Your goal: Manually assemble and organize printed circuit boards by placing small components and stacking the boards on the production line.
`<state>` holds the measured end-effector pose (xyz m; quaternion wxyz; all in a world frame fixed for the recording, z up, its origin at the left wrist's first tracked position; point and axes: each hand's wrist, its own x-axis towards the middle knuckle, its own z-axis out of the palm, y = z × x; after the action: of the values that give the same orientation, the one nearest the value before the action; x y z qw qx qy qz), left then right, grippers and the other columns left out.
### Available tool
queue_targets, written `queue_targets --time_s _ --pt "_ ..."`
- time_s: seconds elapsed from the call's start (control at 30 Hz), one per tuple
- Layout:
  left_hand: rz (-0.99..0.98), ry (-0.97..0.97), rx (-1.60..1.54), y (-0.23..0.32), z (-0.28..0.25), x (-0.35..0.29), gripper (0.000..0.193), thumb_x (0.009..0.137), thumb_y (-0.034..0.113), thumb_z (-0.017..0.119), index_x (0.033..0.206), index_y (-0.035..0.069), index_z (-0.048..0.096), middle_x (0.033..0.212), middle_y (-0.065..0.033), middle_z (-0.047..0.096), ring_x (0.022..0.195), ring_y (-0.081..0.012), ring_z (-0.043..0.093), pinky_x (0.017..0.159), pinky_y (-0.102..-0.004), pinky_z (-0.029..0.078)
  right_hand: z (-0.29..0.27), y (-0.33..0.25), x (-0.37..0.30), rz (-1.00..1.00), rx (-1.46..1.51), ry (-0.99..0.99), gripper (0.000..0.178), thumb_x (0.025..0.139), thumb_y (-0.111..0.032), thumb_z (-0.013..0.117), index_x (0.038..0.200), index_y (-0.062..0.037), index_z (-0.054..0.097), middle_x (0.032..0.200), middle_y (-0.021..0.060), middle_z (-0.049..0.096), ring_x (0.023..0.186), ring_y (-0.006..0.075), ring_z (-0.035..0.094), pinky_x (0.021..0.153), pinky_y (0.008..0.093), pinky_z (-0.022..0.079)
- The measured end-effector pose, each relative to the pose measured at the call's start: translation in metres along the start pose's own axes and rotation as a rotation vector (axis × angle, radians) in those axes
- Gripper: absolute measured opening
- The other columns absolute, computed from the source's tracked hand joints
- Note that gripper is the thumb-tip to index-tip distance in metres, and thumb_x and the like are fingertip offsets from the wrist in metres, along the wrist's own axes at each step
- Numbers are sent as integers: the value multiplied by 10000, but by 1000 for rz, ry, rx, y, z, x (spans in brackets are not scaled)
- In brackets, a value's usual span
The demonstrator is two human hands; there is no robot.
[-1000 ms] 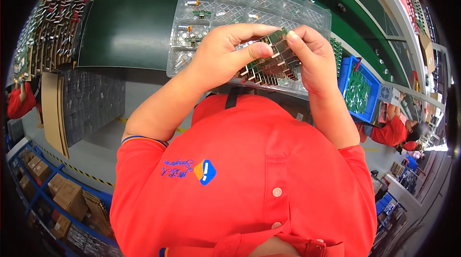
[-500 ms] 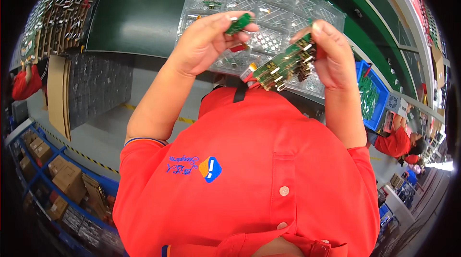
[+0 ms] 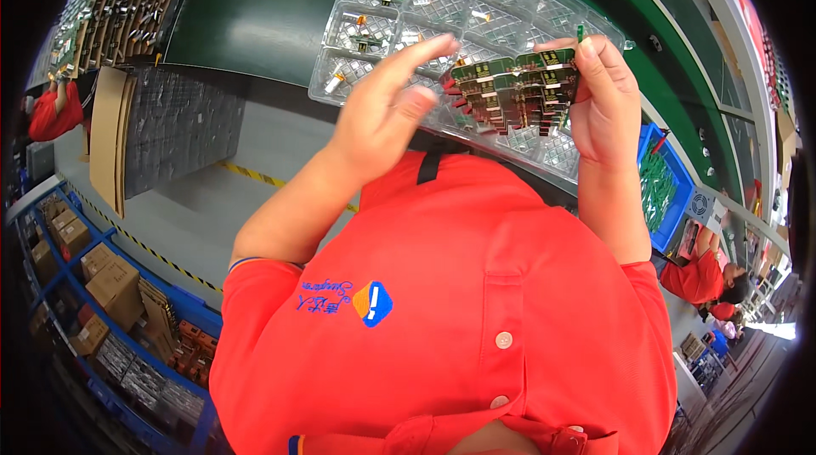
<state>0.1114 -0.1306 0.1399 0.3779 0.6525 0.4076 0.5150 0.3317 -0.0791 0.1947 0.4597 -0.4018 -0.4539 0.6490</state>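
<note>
My right hand (image 3: pixel 608 90) grips a fanned cluster of green circuit boards (image 3: pixel 514 90) by its right end, thumb on top. The boards carry pale and gold parts, and red bits show along their left edge. My left hand (image 3: pixel 382 111) is at the left of the boards, apart from them, with thumb and fingers spread and nothing visible in it. Under both hands lies a clear plastic tray (image 3: pixel 316 85) with rows of compartments. Some compartments hold a small green board (image 3: pixel 365 41) or a white-and-orange part (image 3: pixel 336 81); my left hand hides others.
The tray rests on a green work surface (image 3: pixel 255 17). To the right stands a blue bin (image 3: pixel 680 217) with green boards. Stacked boards (image 3: pixel 127 5) fill the far left. Boxes lie on a blue rack (image 3: pixel 110 238) at lower left. Other people (image 3: pixel 697 281) work nearby.
The small green board is no longer in my left hand, whose fingers have opened. The boards in my right hand have turned flatter and moved slightly up.
</note>
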Motion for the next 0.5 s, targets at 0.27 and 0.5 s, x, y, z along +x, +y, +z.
queue_targets --time_s 0.27,0.5 --pt "-313 -251 -609 20 27 19 432 932 303 354 1121 -69 465 1032 -113 538 951 -163 516 848 -283 384 -14 1 -13 41 122 -41 145 878 -173 486 811 -44 491 905 165 592 762 162 578 707 270 460" --pt "-314 -220 -213 -43 7 -16 294 894 211 441 1105 22 522 1021 -89 566 936 -184 551 843 -318 409 -35 -4 -24 31 208 -9 161 874 -189 494 850 -31 504 918 170 588 780 171 580 722 274 464"
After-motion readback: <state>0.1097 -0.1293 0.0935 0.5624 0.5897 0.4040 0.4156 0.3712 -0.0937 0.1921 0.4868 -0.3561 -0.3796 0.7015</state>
